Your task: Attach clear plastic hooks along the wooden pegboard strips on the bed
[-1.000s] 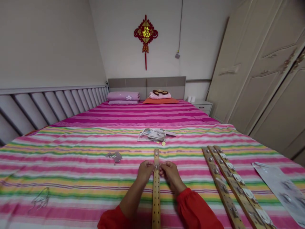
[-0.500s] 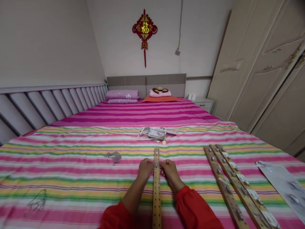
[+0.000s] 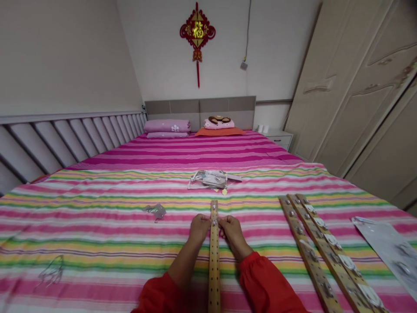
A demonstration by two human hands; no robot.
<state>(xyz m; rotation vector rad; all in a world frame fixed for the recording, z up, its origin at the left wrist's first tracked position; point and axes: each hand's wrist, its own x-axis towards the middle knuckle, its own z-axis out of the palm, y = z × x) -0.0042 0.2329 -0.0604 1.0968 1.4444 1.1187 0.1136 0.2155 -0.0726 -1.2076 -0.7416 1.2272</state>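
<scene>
A long wooden strip [image 3: 214,265] with rows of small holes lies lengthwise on the striped cover in front of me. Near its far end sits a small shiny metal piece [image 3: 214,222], too small to name exactly. My left hand [image 3: 199,229] pinches at its left side, thumb and forefinger together at the strip's edge. From the right, my right hand [image 3: 232,230] does the same, its other fingers curled. Another small shiny metal fitting [image 3: 214,207] is on the strip just beyond my fingers.
Several wooden strips [image 3: 309,256] bearing metal pieces and white tags lie to the right, beside a clear plastic bag [image 3: 387,248]. Ahead are clear packets [image 3: 210,178]. On the left lie a small grey plastic piece [image 3: 158,211] and a tangle of thin strands [image 3: 52,271].
The view has tipped slightly, shifting the scene. Both hands stay pinched at the same spot on the strip, with only slight finger movement.
</scene>
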